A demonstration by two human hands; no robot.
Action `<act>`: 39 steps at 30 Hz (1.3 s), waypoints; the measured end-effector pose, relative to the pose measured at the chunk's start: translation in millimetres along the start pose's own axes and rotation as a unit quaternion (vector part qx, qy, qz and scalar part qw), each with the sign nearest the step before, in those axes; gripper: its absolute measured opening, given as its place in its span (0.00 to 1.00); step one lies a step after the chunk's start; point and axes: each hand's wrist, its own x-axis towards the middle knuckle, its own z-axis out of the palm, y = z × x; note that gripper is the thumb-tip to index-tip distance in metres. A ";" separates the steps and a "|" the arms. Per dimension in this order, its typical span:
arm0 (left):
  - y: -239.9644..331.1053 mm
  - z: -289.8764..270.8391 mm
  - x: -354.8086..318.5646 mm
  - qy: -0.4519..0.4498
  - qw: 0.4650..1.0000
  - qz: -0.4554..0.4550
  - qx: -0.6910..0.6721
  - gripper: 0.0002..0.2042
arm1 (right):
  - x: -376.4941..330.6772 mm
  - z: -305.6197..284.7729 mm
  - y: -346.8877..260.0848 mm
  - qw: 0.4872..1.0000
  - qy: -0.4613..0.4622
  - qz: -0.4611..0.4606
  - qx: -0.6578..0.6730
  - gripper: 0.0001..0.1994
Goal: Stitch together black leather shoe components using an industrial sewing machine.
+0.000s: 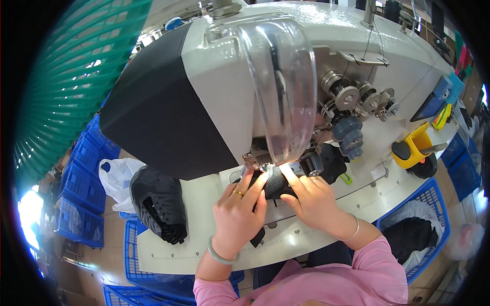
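A dark grey, textured shoe upper (276, 183) lies under the head of a large sewing machine (219, 86), bunched between my two hands. My left hand (237, 209) holds its left side, with index and middle fingers reaching up close to the needle area. My right hand (314, 201) holds the right side, index finger stretched toward the same spot and thumb on the near edge. The presser foot and needle are mostly hidden by fingers and the clear guard (286, 92). More black material with a bright green loop (347, 178) shows beyond my right hand.
A black shoe upper (158, 204) stands at the table's left, beside a white plastic bag (117, 181). Thread tension knobs (347, 97) sit on the machine. At right are a yellow-and-black holder (413, 148) and a blue basket (444, 219) with black material. Blue crates (81, 219) are stacked left.
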 end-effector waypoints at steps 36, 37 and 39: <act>-11.2 3.9 1.0 0.001 0.999 0.030 -0.020 0.13 | 19.8 3.0 22.1 0.995 0.028 -0.090 -0.017 0.08; -10.0 3.7 0.8 -0.004 1.000 0.029 -0.005 0.13 | 21.1 2.2 22.8 0.995 0.028 -0.090 -0.016 0.08; -6.7 3.4 0.1 -0.001 1.000 0.018 -0.006 0.13 | 24.2 0.0 24.2 0.994 0.029 -0.101 -0.023 0.07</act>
